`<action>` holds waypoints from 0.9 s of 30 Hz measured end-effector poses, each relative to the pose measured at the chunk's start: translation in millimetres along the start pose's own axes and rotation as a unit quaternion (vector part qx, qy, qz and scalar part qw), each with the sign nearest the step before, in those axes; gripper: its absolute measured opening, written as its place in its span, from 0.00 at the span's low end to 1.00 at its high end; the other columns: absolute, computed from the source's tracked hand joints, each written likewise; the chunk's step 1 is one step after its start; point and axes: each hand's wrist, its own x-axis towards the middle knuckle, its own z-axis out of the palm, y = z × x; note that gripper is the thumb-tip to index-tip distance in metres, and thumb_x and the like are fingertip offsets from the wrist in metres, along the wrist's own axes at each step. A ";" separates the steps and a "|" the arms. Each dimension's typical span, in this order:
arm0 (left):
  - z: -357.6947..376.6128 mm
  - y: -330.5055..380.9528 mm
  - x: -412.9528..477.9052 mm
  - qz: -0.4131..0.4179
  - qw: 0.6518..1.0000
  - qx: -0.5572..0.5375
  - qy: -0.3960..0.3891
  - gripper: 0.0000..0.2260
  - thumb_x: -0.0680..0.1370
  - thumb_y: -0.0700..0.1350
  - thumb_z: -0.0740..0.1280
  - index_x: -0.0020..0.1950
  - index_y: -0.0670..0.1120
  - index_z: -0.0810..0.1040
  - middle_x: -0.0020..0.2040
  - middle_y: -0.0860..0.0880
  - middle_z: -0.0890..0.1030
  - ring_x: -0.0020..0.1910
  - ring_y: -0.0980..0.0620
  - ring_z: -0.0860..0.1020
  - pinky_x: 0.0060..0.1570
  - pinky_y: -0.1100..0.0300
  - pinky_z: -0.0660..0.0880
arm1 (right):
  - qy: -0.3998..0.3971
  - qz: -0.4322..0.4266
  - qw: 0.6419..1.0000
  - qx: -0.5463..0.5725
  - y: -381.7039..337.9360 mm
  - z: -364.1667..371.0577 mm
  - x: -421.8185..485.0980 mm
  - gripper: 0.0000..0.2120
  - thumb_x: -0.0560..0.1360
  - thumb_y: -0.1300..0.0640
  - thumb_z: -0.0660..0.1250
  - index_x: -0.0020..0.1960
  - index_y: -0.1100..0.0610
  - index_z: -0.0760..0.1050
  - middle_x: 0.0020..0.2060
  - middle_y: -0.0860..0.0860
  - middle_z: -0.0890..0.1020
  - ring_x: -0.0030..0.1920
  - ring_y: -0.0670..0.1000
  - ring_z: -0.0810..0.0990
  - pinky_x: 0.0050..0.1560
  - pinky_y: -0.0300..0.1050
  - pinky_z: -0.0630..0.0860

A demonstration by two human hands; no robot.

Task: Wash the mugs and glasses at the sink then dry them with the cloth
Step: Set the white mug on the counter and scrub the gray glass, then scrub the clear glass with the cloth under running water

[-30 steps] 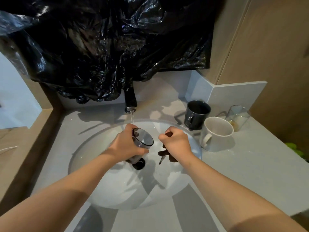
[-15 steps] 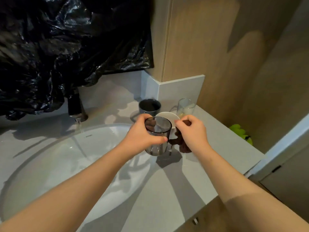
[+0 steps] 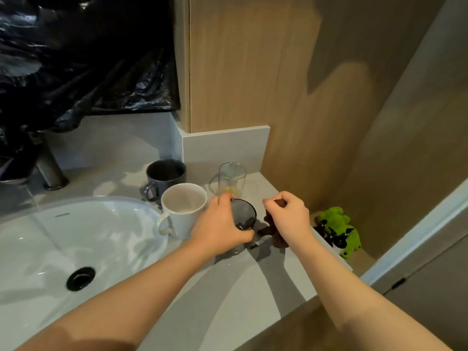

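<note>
Gripping the smoked glass [image 3: 243,216] w/ left hand [image 3: 219,227] near worktop's right edge; right hand [image 3: 288,216] clutches brown cloth [image 3: 272,230]. Wet, slippery, fragile: hold round the sides.

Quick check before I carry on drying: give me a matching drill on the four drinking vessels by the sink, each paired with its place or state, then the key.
Things:
1. dark mug
2. white mug
3. clear glass
4. smoky glass

Places or states:
A. gripped by the left hand
B. rearmost on the counter, nearest the tap
C. holds a yellowish residue at its bottom
D. at the basin edge, handle toward the sink

Pairs: 1-B, 2-D, 3-C, 4-A
</note>
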 end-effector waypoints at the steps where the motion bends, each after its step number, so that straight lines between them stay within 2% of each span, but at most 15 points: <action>1: 4.5 3.0 3.2 -0.017 1.000 0.017 0.003 0.38 0.65 0.58 0.73 0.69 0.47 0.63 0.65 0.47 0.69 0.61 0.46 0.73 0.57 0.52 0.74 | -0.002 -0.001 1.000 -0.004 3.0 -2.1 3.2 0.09 0.73 0.55 0.67 0.40 0.61 0.74 0.27 0.47 0.79 0.31 0.46 0.78 0.36 0.43 0.75; 3: 10.7 8.9 9.4 -0.038 0.998 0.057 0.004 0.36 0.66 0.60 0.71 0.67 0.46 0.63 0.65 0.46 0.69 0.60 0.45 0.74 0.55 0.51 0.74 | -0.007 -0.005 1.000 -0.010 6.9 -5.1 7.8 0.09 0.73 0.55 0.67 0.40 0.61 0.74 0.26 0.46 0.77 0.29 0.42 0.74 0.33 0.37 0.71; 8: 16.6 14.0 24.8 -0.036 0.994 0.098 0.003 0.34 0.70 0.59 0.69 0.69 0.45 0.61 0.64 0.45 0.68 0.60 0.45 0.73 0.54 0.52 0.74 | -0.019 -0.001 1.000 -0.002 10.8 -5.2 17.6 0.10 0.73 0.54 0.67 0.40 0.60 0.74 0.29 0.47 0.77 0.32 0.44 0.74 0.35 0.39 0.70; 11: 17.4 12.7 29.5 -0.009 0.988 0.152 0.008 0.33 0.72 0.60 0.66 0.70 0.45 0.61 0.64 0.45 0.67 0.63 0.45 0.68 0.58 0.54 0.70 | -0.022 0.002 1.000 0.001 11.9 -3.5 21.3 0.09 0.74 0.53 0.67 0.39 0.58 0.74 0.29 0.46 0.77 0.32 0.44 0.75 0.35 0.39 0.70; 14: 15.5 10.9 31.8 0.044 0.960 0.272 0.047 0.30 0.73 0.63 0.61 0.68 0.45 0.64 0.64 0.45 0.68 0.62 0.46 0.67 0.60 0.55 0.65 | -0.022 0.001 1.000 -0.007 13.2 -1.4 24.6 0.10 0.73 0.52 0.67 0.37 0.56 0.73 0.29 0.45 0.77 0.33 0.44 0.74 0.35 0.39 0.70; 16: 15.0 9.9 33.8 0.054 0.951 0.300 0.057 0.30 0.74 0.64 0.59 0.67 0.45 0.65 0.64 0.45 0.68 0.62 0.46 0.67 0.59 0.55 0.65 | -0.027 0.002 1.000 -0.008 12.9 1.0 26.2 0.10 0.74 0.52 0.67 0.38 0.56 0.73 0.29 0.46 0.77 0.34 0.44 0.75 0.36 0.39 0.70; 20: 13.4 9.0 39.0 0.044 0.953 0.299 0.035 0.33 0.73 0.66 0.59 0.69 0.45 0.64 0.66 0.46 0.67 0.64 0.46 0.66 0.61 0.54 0.65 | -0.035 0.005 0.999 -0.009 13.0 4.7 29.3 0.11 0.74 0.50 0.67 0.37 0.55 0.74 0.31 0.47 0.79 0.37 0.47 0.77 0.39 0.43 0.73; 23: 2.3 9.5 41.9 0.043 0.962 0.269 -0.009 0.38 0.72 0.71 0.57 0.72 0.47 0.62 0.68 0.46 0.66 0.67 0.46 0.64 0.64 0.53 0.63 | -0.034 0.004 0.999 -0.016 11.7 2.6 34.3 0.11 0.74 0.49 0.67 0.36 0.53 0.73 0.31 0.46 0.78 0.37 0.45 0.76 0.38 0.42 0.71; 27: -22.9 13.8 61.5 0.032 0.977 0.210 0.025 0.30 0.76 0.66 0.57 0.73 0.50 0.63 0.70 0.46 0.66 0.68 0.44 0.63 0.65 0.51 0.63 | -0.037 0.007 0.999 -0.012 9.5 1.5 48.9 0.10 0.73 0.48 0.67 0.37 0.52 0.73 0.34 0.48 0.81 0.39 0.48 0.78 0.44 0.47 0.75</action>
